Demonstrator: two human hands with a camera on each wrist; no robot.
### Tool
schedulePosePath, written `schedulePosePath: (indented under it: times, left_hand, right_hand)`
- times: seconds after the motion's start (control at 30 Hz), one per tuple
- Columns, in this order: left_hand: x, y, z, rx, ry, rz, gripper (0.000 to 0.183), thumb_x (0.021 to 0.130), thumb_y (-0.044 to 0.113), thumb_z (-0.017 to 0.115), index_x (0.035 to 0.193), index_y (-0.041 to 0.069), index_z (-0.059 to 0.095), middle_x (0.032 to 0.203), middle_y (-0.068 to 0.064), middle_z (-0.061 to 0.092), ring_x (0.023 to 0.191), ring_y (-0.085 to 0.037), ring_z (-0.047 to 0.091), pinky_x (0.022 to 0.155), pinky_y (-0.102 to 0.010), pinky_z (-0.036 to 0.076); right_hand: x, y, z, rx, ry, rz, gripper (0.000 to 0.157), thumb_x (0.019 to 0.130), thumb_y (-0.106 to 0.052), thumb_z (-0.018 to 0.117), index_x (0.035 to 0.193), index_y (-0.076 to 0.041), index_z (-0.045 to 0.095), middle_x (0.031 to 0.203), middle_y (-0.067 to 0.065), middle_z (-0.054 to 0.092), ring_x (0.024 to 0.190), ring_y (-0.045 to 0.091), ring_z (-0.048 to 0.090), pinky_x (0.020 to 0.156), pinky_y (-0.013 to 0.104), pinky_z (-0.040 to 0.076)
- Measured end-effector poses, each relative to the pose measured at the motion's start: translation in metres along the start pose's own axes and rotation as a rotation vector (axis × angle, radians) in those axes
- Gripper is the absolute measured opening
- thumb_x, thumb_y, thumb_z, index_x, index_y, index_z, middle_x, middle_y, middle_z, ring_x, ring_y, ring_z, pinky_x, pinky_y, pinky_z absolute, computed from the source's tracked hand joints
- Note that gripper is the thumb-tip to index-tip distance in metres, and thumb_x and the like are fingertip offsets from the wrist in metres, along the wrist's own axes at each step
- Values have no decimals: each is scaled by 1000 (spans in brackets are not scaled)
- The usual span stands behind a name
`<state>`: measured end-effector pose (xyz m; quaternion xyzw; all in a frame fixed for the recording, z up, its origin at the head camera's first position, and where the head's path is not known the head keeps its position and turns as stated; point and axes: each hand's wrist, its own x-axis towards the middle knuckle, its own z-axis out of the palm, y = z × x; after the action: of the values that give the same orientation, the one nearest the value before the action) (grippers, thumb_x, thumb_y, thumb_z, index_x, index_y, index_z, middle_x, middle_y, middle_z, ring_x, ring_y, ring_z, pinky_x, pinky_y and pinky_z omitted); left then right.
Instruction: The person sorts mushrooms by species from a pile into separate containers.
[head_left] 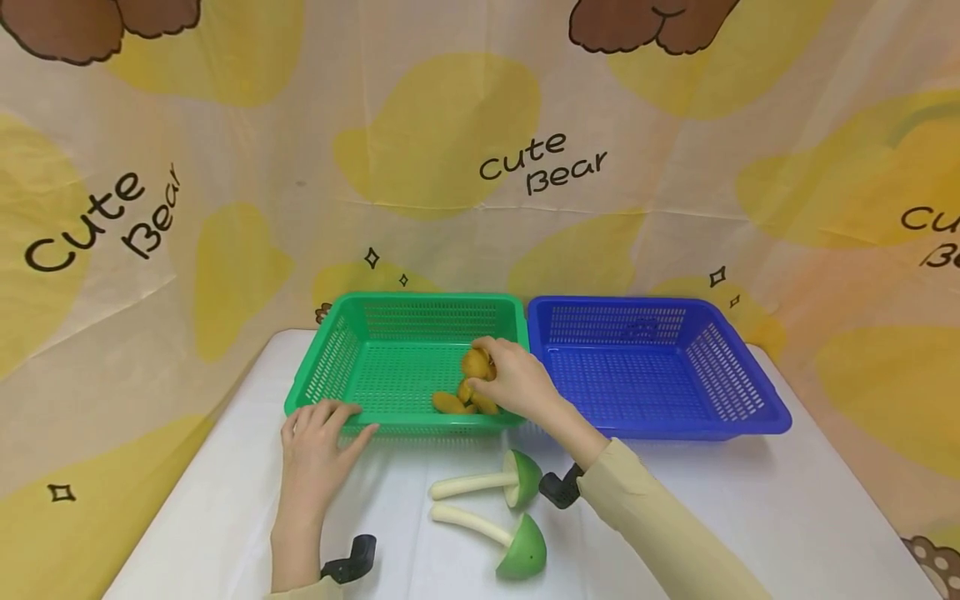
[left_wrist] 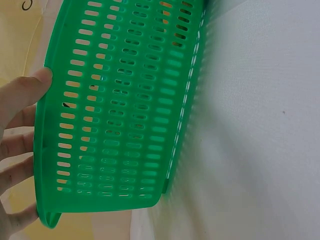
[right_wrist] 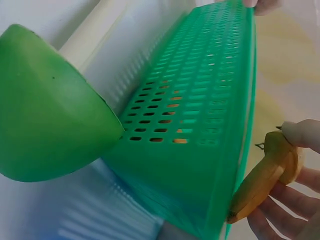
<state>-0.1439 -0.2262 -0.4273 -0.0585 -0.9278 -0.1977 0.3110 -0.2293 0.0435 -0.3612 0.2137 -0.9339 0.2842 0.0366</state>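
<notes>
My left hand (head_left: 318, 442) grips the front left rim of a green plastic basket (head_left: 408, 423), its fingers over the edge and its thumb at the front side. Through the left wrist view, those fingers show behind the rim of the slotted wall (left_wrist: 115, 115). My right hand (head_left: 517, 379) reaches over the basket's front right part and pinches a yellow-brown lobed piece (head_left: 475, 364). Up close, this piece (right_wrist: 262, 182) has a banana-like lobe with a dark tip beside the rim. More yellow-brown lobes (head_left: 450, 403) show below it, inside the basket.
A blue plastic basket (head_left: 660, 432) stands right of the green one. In front lie two green-capped toy mushrooms (head_left: 521, 546) with pale stems on the white table (head_left: 210, 500). A printed cloth (head_left: 420, 125) hangs behind. Black wrist mounts (head_left: 558, 490) stick out from the wrists.
</notes>
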Motion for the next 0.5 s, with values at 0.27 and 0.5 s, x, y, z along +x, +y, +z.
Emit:
schedulePosePath:
  times: [0.27, 0.5]
  left_hand:
    - [0, 0, -1, 2, -12, -10, 32, 74, 25, 81, 98, 8, 69, 99, -9, 65, 101, -33, 52, 102, -55, 30]
    - [0, 1, -1, 9, -16, -17, 32, 74, 26, 81, 98, 9, 69, 99, -9, 65, 101, -33, 53, 101, -55, 30]
  right_hand:
    - [17, 4, 15, -4, -99, 37, 50, 84, -27, 69, 129, -10, 55, 99, 4, 66, 79, 16, 58, 62, 28, 47]
    - [25, 9, 30, -24, -149, 40, 51, 85, -25, 69, 130, -6, 54, 94, 6, 66, 71, 15, 57, 56, 24, 45]
